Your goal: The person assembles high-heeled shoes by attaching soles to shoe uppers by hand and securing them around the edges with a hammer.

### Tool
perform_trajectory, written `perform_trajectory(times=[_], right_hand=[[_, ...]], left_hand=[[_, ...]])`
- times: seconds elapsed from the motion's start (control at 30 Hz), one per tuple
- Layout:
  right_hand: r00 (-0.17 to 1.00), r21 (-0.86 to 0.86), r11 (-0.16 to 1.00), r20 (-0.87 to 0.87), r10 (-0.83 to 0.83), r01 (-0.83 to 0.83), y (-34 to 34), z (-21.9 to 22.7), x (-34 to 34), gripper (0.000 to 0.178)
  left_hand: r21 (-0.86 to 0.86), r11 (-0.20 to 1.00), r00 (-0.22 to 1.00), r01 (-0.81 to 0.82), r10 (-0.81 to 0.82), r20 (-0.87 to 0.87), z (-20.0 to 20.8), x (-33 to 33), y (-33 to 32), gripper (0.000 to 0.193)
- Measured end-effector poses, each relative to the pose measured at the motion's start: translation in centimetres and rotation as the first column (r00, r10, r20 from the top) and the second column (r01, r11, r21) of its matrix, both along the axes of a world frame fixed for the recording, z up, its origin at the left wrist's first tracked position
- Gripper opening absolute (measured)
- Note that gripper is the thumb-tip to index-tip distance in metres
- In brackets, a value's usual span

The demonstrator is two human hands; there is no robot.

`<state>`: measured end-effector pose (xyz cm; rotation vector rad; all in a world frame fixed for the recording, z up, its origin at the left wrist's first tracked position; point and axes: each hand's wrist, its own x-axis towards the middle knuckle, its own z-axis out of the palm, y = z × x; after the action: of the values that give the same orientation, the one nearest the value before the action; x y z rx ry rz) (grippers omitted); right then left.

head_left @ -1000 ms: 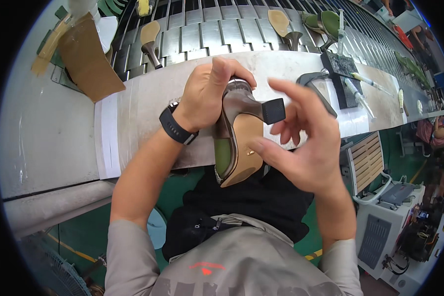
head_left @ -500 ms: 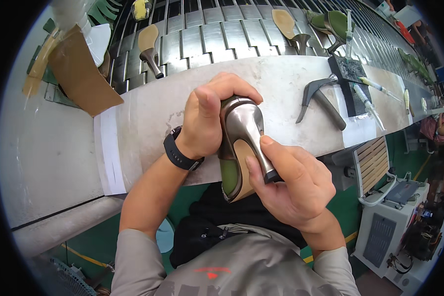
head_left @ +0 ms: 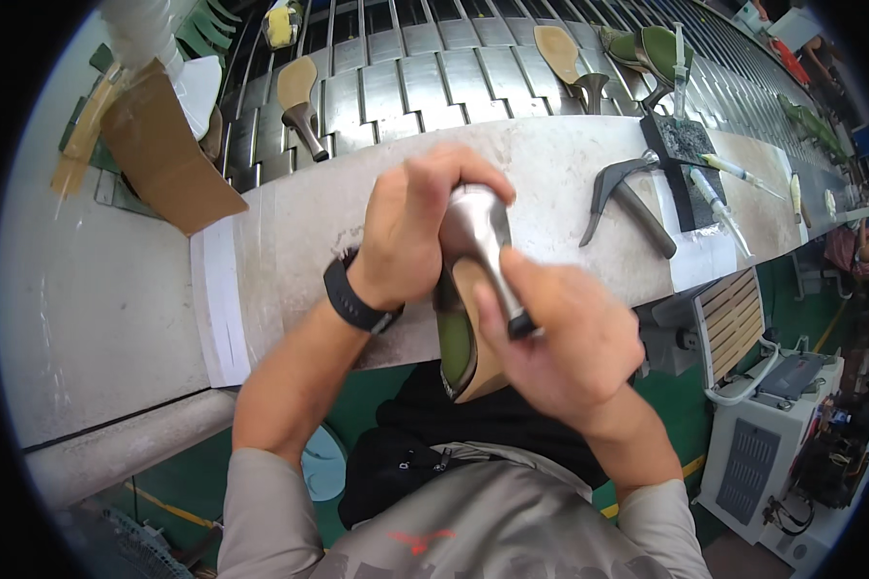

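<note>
Above the near edge of the work surface I hold a green high-heeled shoe, its tan sole turned upward and its toe toward me. My left hand, with a black watch at the wrist, is wrapped round the back of the shoe beside the top of the heel. The shiny metallic heel slants toward me and ends in a dark tip. My right hand, smeared by motion, grips the lower heel between thumb and fingers. The fingers of my left hand are partly hidden behind the shoe.
A hammer lies to the right, beside a dark block with syringes around it. On the slatted metal conveyor are heeled soles and a green shoe. Brown cardboard stands at the left.
The shoe has tilted a little in my hands, and the heel tip has shifted slightly up and left with my right hand. Both hands keep their hold.
</note>
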<state>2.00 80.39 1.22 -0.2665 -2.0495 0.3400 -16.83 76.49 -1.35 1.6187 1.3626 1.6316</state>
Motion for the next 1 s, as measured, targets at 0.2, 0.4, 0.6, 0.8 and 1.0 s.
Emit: perform_trajectory(times=[0.2, 0.4, 0.6, 0.8, 1.0], right_hand=[[0.937, 0.018, 0.998, 0.344, -0.060, 0.057, 4.0, 2.3, -1.3, 0.016], [0.724, 0.100, 0.993, 0.680, -0.114, 0.062, 5.3, 5.2, -2.1, 0.026], [0.831, -0.022, 0.999, 0.557, -0.017, 0.036, 4.9, 3.8, -2.3, 0.019], [0.857, -0.085, 0.990, 0.513, -0.052, 0.112, 5.4, 3.2, -2.4, 0.020], [0.817, -0.370, 0.925, 0.557, 0.149, 0.084, 6.0, 1.8, 1.0, 0.032]], left_hand=[[-0.170, 0.982, 0.994, 0.081, -0.068, 0.084, -0.9, -1.7, 2.8, 0.040], [-0.091, 0.990, 0.973, 0.111, -0.090, 0.212, -1.4, -0.8, 3.0, 0.045], [-0.092, 0.993, 0.993, -0.069, 0.077, 0.088, -1.5, 0.1, 3.6, 0.066], [-0.115, 0.993, 0.999, -0.029, 0.034, 0.036, -2.0, -0.7, 3.7, 0.056], [-0.101, 0.995, 0.989, 0.011, 0.003, 0.145, -2.1, -0.4, 3.4, 0.038]])
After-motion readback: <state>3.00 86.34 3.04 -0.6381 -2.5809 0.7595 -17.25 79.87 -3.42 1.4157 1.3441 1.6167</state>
